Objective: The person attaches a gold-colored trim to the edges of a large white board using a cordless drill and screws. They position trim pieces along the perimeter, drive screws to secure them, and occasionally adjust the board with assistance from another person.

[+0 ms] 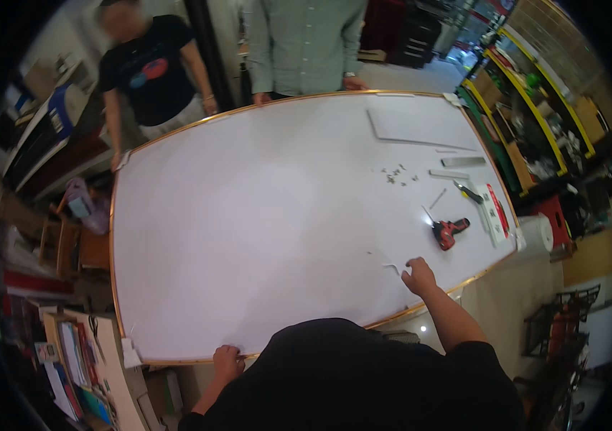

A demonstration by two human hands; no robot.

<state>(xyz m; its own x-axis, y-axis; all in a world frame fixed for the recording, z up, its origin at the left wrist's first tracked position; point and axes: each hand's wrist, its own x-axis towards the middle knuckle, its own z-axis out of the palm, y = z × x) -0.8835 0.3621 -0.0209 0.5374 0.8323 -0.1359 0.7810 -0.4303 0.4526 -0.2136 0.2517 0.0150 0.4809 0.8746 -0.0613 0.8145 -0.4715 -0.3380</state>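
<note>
A large white board (248, 215) with a gold-coloured frame lies flat before me. My left hand (228, 361) is at its near edge, fingers curled over the frame. Above the near right part of the board is my right hand (418, 278), its fingers bent together; something small and greyish shows at the fingertips, too small to name. Just left of these fingers lies a thin bent metal piece (391, 268), shaped like a hex key. A red and black cordless drill (449, 233), its light on, rests beyond my right hand. Small screws or fittings (395, 174) are scattered farther off.
Near the right edge lie a utility knife (468, 192), a white and red package (494, 214) and metal strips (462, 162). A flat white panel (421, 126) sits at the far right. Two people stand along the far side, hands at the frame. Shelving (528, 108) stands beyond the right side.
</note>
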